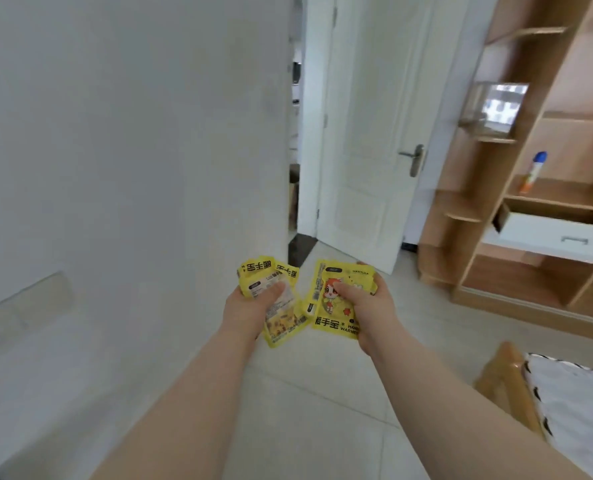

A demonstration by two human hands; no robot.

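Yellow hand-warmer packets, split across both hands, held out in front of us at about waist height over the tiled floor (309, 410).

- Left stack (285, 322): several packets fanned out, back sides up, print upside down to us. Left hand (250, 306) grips them, thumb pressed on top, fingers curled under.
- Right stack (327, 318): front side up, cartoon figure showing. At least two packets, exact count unclear. Right hand (371, 306) pinches them the same way, thumb on the face.
- The stacks sit just beside each other, edges nearly touching.

Our read of the step: carrying or sorting the packets, nothing set down yet.

Surroundings: white door (367, 133) ahead, ajar. Wooden shelf unit (468, 265) to the right, with its white drawer (551, 233) pulled open and a bottle (532, 173) on the shelf above.

Next move, likely: merge the stacks into one hand, or walk them to a drop spot. The open drawer is a candidate, not confirmed. Either way, square the fanned left stack first, since loose packets slip.
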